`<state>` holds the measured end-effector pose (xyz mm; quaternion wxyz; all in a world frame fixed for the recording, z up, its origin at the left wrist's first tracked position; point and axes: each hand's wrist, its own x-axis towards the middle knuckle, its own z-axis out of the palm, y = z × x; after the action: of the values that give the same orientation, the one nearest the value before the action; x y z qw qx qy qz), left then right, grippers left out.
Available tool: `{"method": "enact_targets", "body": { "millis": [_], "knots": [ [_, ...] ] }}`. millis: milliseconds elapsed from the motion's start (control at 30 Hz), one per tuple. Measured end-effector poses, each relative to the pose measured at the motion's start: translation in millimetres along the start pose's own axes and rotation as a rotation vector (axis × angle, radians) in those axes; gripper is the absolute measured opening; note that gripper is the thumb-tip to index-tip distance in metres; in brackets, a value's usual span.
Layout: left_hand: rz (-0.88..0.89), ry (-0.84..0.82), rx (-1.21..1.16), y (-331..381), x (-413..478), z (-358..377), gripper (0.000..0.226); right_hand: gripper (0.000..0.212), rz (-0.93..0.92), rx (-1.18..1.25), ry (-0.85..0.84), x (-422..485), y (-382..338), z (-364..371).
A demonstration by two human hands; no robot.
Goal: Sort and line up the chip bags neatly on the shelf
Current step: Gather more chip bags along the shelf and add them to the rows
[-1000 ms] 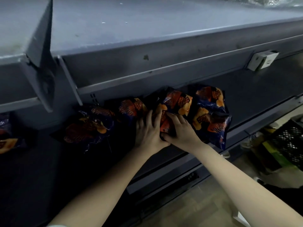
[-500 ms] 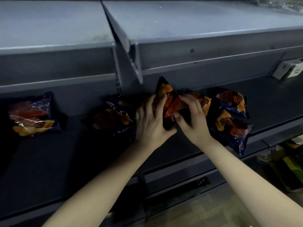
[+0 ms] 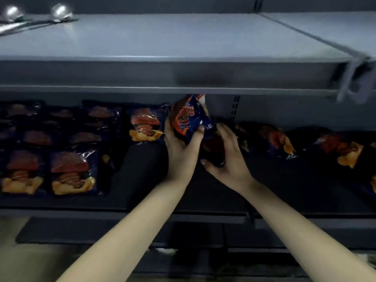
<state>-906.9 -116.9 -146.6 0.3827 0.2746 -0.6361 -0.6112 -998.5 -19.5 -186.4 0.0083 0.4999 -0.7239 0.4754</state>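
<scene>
Left hand has a solid grip on a chip bag: thumb curled over the front, fingers wrapped round the back. The bag is lifted off the shelf and tilted, its top corner right up at the lip of the upper shelf. The right hand is just beside it, and its grip is closed too, fingers and thumb curled round a darker bag sitting lower, just under the first one. It's pretty dim there, so I can't make out much of that one.

Left of the hands, the lined-up bags lie flat in tidy rows, the nearest at the back just beside the left hand's fingers. On the right, the loose bags lie crooked and spread out along the same shelf.
</scene>
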Motion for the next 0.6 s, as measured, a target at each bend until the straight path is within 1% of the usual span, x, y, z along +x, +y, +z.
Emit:
{"method": "enact_targets", "body": {
  "millis": [33,100,267,333,367,433,467,533,600],
  "knots": [
    [-0.041,-0.004,-0.019,0.8,-3.4,-8.7,0.101,0.091,0.008,0.037,-0.046,2.1,-9.7,13.6],
    [-0.091,0.013,-0.037,-1.1,-10.1,-22.9,0.102,0.094,0.019,0.124,-0.063,4.4,-26.7,38.6],
    [-0.217,0.105,-0.097,-15.2,-14.8,-60.1,0.11,0.088,0.084,0.289,-0.094,-0.7,-46.7,83.5],
    [-0.26,0.123,-0.105,-20.8,-22.6,-69.7,0.11,0.086,0.119,0.321,-0.092,-3.5,-49.7,96.0],
    [-0.266,0.122,-0.09,-23.8,-27.3,-73.3,0.105,0.084,0.143,0.334,-0.081,-4.7,-52.0,100.9],
    [-0.249,0.105,-0.069,-28.7,-34.5,-79.7,0.082,0.079,0.182,0.364,-0.043,-6.9,-55.3,107.5],
    [-0.237,0.092,-0.066,-29.8,-36.4,-82.9,0.078,0.076,0.195,0.373,-0.018,-7.4,-55.7,109.7],
    [-0.224,0.062,-0.04,-30.4,-36.9,-91.3,0.082,0.066,0.233,0.415,0.031,-5.8,-56.4,111.6],
    [-0.186,0.069,0.006,-28.0,-33.9,-100.7,0.073,0.058,0.287,0.506,0.062,-0.3,-57.4,108.8]
  ]
}}
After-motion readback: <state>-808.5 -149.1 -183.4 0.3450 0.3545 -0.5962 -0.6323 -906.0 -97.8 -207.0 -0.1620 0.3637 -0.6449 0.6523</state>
